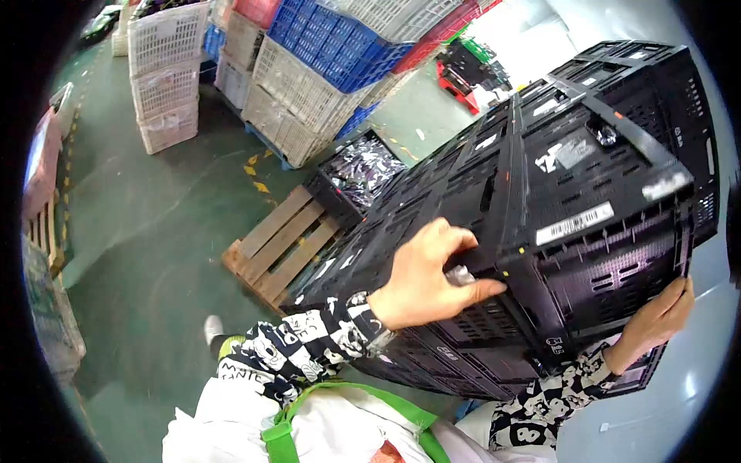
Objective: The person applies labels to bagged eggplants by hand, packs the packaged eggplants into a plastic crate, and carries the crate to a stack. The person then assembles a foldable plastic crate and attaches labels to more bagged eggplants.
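apparently to steady the black crate from both sides, the left hand curves at one corner, thumb and fingers apart, while the right rests along the opposite edge, its grip unclear. the crate sits at the stack's near end.

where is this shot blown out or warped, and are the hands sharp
Head view: wide-lens bowing with dark corners; background washed out white at top right; glare spots on the pale surface at lower right; sheen on the near black crate; left hand and right hand both slightly soft
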`<move>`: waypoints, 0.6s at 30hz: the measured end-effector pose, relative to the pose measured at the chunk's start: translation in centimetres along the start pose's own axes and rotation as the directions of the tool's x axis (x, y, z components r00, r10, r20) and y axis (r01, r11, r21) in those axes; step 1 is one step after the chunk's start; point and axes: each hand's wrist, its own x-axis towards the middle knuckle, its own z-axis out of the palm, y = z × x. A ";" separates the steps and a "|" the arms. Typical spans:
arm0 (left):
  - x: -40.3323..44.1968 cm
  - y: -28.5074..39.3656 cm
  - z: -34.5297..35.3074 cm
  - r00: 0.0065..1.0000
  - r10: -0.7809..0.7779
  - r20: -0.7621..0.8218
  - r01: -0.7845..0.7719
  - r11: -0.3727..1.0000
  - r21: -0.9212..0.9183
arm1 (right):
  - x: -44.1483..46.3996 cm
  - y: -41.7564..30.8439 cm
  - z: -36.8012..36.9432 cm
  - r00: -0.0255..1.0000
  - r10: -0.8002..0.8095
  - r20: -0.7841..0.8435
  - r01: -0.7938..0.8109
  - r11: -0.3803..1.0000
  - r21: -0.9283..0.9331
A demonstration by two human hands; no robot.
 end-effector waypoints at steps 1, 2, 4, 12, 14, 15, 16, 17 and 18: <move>-0.1 -0.5 -1.1 0.999 0.035 0.006 -0.035 0.999 -0.025 | 0.3 -0.3 -0.1 1.000 -0.028 -0.006 0.028 1.000 -0.009; -0.5 -1.0 -2.5 0.999 0.042 0.032 -0.041 0.998 -0.041 | 0.3 -0.8 0.1 0.999 -0.033 -0.004 0.033 0.999 -0.027; -2.4 -1.6 -1.9 0.996 0.031 0.080 -0.030 0.999 -0.010 | -1.5 3.8 2.0 0.999 -0.026 -0.026 0.023 0.996 -0.091; -8.7 -7.8 -19.9 0.702 -0.673 0.233 0.654 0.738 0.164 | 0.3 -4.6 1.8 0.952 0.303 0.044 -0.305 0.951 0.054; -10.4 -9.9 -22.2 0.670 -0.702 0.239 0.688 0.709 0.154 | 1.8 -10.4 1.2 0.990 0.112 0.086 -0.116 0.992 0.045; -10.6 -10.5 -23.0 0.659 -0.709 0.251 0.697 0.701 0.152 | 2.6 -12.9 1.4 0.990 0.001 0.140 -0.002 1.000 0.011; -10.9 -10.9 -23.6 0.614 -0.726 0.309 0.701 0.682 0.208 | 2.7 -16.2 2.4 0.979 0.047 0.200 0.004 0.969 -0.245; -11.1 -11.0 -24.2 0.566 -0.737 0.369 0.697 0.667 0.263 | 1.9 -17.0 3.4 0.991 -0.085 0.107 0.121 0.911 -0.394; -10.6 -10.7 -24.7 0.472 -0.778 0.414 0.750 0.601 0.276 | 1.6 -16.7 3.5 0.993 -0.053 0.107 0.091 0.918 -0.386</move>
